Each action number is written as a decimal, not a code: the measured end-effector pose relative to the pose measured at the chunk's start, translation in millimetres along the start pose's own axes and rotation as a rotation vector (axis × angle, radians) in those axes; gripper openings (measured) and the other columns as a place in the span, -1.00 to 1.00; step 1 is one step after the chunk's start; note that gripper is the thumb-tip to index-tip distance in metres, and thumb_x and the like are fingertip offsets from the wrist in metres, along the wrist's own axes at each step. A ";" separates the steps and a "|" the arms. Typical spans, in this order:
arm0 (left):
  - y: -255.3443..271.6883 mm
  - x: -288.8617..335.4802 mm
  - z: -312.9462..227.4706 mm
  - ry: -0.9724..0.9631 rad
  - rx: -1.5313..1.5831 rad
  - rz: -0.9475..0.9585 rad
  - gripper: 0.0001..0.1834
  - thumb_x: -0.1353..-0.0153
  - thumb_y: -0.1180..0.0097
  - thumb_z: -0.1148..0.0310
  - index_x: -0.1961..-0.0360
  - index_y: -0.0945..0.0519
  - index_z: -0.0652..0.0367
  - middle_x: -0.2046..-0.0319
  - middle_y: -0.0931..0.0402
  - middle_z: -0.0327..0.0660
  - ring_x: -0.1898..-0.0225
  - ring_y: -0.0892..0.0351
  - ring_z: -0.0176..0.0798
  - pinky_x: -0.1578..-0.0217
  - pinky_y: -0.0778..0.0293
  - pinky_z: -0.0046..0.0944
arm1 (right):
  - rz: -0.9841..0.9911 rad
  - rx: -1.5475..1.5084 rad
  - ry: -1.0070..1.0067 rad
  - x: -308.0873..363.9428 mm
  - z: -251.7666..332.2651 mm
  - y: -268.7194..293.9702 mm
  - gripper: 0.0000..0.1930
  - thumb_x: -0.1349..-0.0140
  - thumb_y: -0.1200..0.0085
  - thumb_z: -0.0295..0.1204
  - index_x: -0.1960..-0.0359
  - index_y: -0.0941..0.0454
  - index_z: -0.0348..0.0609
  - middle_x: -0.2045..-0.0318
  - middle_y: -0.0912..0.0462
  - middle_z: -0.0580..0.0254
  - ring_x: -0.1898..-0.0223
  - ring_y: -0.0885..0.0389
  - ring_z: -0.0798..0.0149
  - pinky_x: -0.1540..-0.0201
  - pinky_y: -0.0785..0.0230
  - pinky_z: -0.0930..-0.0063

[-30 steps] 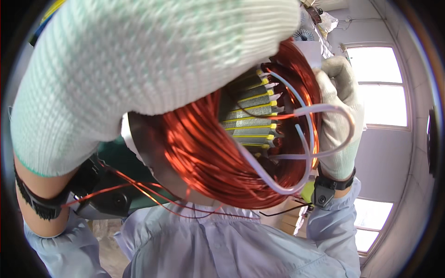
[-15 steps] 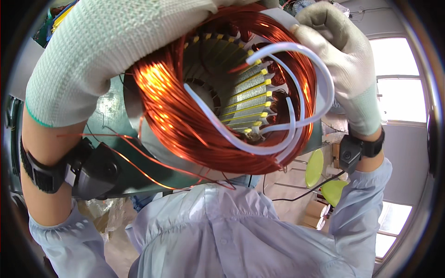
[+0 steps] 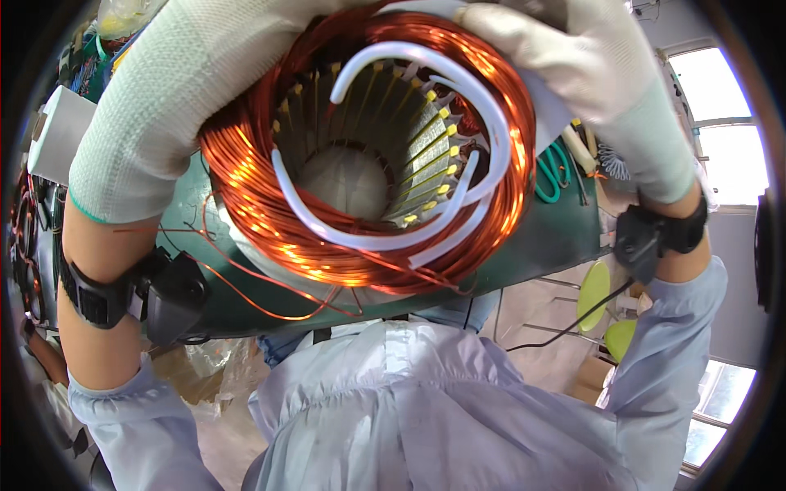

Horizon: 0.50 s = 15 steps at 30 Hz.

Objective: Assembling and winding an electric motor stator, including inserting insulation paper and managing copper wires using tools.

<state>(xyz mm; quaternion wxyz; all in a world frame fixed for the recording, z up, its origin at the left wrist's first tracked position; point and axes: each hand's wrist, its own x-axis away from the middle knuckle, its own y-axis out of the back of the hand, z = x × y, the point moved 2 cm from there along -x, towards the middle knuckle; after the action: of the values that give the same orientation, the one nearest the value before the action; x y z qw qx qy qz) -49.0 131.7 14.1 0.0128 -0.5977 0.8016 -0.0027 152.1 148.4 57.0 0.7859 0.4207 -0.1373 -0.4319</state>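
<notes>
A motor stator (image 3: 427, 151) stands in front of me, its slotted bore lined with yellow strips. A thick ring of copper winding (image 3: 246, 176) circles its near end. White insulating sleeves (image 3: 360, 240) curve over the bore and the ring, and loose copper leads hang at lower left. My left hand (image 3: 176, 98), in a white knit glove, reaches over the winding's upper left; its fingers are hidden. At upper right, my gloved right hand (image 3: 594, 69) has its fingers closed on a white insulating sheet (image 3: 550, 106) along the winding's outer side.
The stator is on a dark green bench (image 3: 565, 221). Coiled green tubing (image 3: 553, 172) lies on it at right, beside hand tools. A white box (image 3: 64, 135) is at far left. Green stools (image 3: 594, 295) stand below the bench at right, with clear plastic wrap (image 3: 217, 372) at lower left.
The view has shifted, with the stator appearing further left. My right hand has moved left along the winding's top edge. A sleeve's free end now points over the upper left of the bore.
</notes>
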 end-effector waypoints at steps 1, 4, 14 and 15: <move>-3.4 -0.4 -0.7 0.008 -0.009 0.008 -0.69 -0.51 -0.08 0.39 -0.09 -0.60 0.44 0.14 -0.70 -0.09 0.17 -0.69 -0.35 0.06 -0.62 -0.39 | 0.035 0.059 -0.144 3.4 7.9 11.6 -0.83 -0.43 -0.22 -0.41 0.21 -0.57 -0.30 0.53 -0.58 0.34 0.51 -0.43 0.54 0.48 -0.31 0.57; -7.3 9.9 -6.0 -0.018 -0.047 -0.050 -0.68 -0.50 -0.10 0.37 -0.09 -0.60 0.43 0.14 -0.70 -0.10 0.17 -0.69 -0.35 0.07 -0.63 -0.39 | -0.012 0.160 -0.004 7.2 16.8 -0.5 -0.82 -0.44 -0.21 -0.41 0.22 -0.57 -0.30 0.54 -0.57 0.33 0.53 -0.41 0.54 0.50 -0.30 0.56; -3.2 15.0 -13.1 -0.029 -0.085 -0.063 -0.68 -0.47 -0.17 0.36 -0.09 -0.61 0.42 0.14 -0.70 -0.12 0.17 -0.70 -0.34 0.06 -0.65 -0.37 | -0.041 0.343 0.246 1.1 24.7 -4.2 -0.74 -0.43 -0.21 -0.35 0.31 -0.53 -0.32 0.58 -0.51 0.13 0.54 -0.43 0.38 0.44 -0.32 0.38; 3.3 14.5 -10.9 -0.081 0.025 0.012 -0.67 -0.46 -0.18 0.37 -0.09 -0.61 0.42 0.13 -0.70 -0.12 0.16 -0.71 -0.34 0.05 -0.65 -0.37 | -0.113 0.423 0.387 -2.0 24.3 -7.8 -0.74 -0.43 -0.21 -0.34 0.30 -0.54 -0.32 0.57 -0.51 0.12 0.54 -0.43 0.37 0.44 -0.31 0.37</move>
<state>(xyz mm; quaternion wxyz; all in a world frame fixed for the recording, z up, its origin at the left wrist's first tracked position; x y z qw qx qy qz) -56.6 118.6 24.8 0.0529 -0.5923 0.8039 0.0114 132.4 134.8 66.0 0.6669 0.6568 -0.0483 -0.3485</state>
